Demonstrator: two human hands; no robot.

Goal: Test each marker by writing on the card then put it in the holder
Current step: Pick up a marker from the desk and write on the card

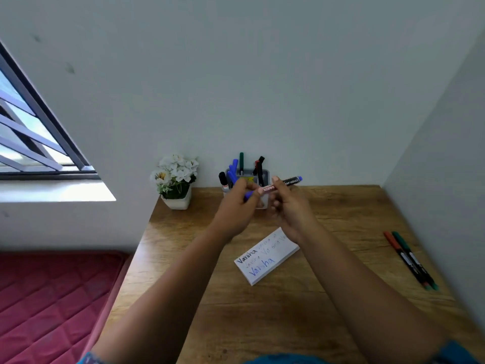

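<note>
Both hands are raised in front of the grey holder (264, 177), which stands at the wall with several markers in it. My right hand (287, 206) grips a blue marker (284, 183) that lies level, its end pointing right. My left hand (237, 208) pinches the marker's blue cap (248, 196) at its left end. Whether the cap is on or off I cannot tell. The white card (266, 256) lies on the wooden desk (328, 298) below my hands, with words written on it in black and blue.
A red marker (405, 258) and a green marker (414, 260) lie side by side near the desk's right edge. A white pot of white flowers (175, 179) stands left of the holder. Walls close the back and right. A red mattress (52, 298) lies to the left.
</note>
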